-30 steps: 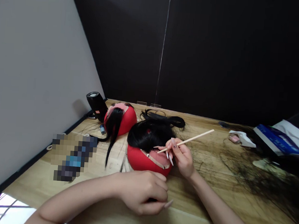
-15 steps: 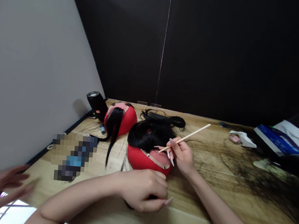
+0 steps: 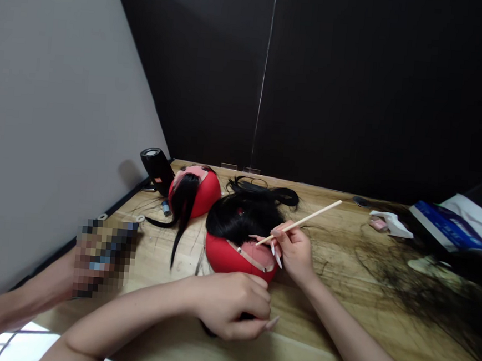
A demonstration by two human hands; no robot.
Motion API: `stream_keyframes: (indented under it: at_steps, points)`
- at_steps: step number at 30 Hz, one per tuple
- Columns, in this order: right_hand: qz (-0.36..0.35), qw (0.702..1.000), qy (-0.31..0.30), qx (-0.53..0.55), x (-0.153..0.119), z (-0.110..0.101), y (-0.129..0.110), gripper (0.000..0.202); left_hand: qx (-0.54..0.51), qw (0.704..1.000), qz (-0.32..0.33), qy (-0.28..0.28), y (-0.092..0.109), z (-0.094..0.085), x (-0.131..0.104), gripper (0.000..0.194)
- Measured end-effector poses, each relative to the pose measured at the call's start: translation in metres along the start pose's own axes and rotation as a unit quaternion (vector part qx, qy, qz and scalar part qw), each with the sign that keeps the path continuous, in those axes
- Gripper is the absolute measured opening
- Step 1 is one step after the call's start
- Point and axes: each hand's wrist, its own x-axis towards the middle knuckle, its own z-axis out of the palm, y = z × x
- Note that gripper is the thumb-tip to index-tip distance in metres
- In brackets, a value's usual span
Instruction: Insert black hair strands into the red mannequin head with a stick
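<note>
A red dome-shaped wig block (image 3: 222, 252) lies in front of me, with a pink mesh cap (image 3: 256, 254) and long black hair (image 3: 238, 219) over its far side. In my right hand (image 3: 296, 251) is a wooden-handled ventilating needle (image 3: 315, 215), pinched like a pen. Its lower end points at the mesh by the hair's edge; the fine tip is too small to see. My left hand (image 3: 235, 308) rests curled against the block's near side. Something dark shows within and under its fingers, too hidden to name.
Behind at left stand a second red wig block (image 3: 206, 197) with hair and a black cylindrical speaker (image 3: 157, 169). Another person's arm (image 3: 45, 284) reaches in from the left to a blurred-out object (image 3: 105, 253). Loose hair (image 3: 416, 289) and a blue tissue pack (image 3: 446, 227) lie at right.
The other person's hand has come in from the left onto the blurred-out object, which has shifted slightly left. My own hands have barely moved.
</note>
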Motion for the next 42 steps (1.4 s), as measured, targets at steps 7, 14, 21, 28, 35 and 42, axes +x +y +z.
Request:
stream_keyframes:
  at_steps: [7, 14, 21, 28, 35, 42]
  points:
    - [-0.001, 1.000, -0.001, 0.031, 0.001, -0.001, 0.004, 0.047, 0.019, 1.000, 0.008, 0.003, -0.002, 0.001, -0.001, 0.033]
    - [-0.046, 0.997, 0.022, 0.061, -0.001, 0.008, -0.005, 0.048, 0.112, 0.994, 0.013, 0.005, -0.005, 0.005, -0.003, 0.033]
    - [-0.094, 0.995, -0.013, 0.014, -0.002, 0.007, -0.006, 0.036, 0.206, 0.978, 0.019, -0.012, -0.009, 0.006, -0.005, 0.030]
    - [-0.091, 0.996, -0.003, 0.002, 0.004, 0.009, -0.021, 0.037, 0.288, 0.957, 0.020, 0.006, -0.012, 0.007, -0.005, 0.029]
    - [-0.072, 0.993, 0.052, 0.074, 0.015, 0.000, -0.048, 0.044, 0.387, 0.918, 0.046, 0.071, -0.012, 0.015, -0.006, 0.030]
    - [-0.038, 0.984, 0.073, 0.158, 0.028, -0.025, -0.068, 0.042, 0.433, 0.897, 0.058, 0.071, 0.000, 0.022, -0.007, 0.026]
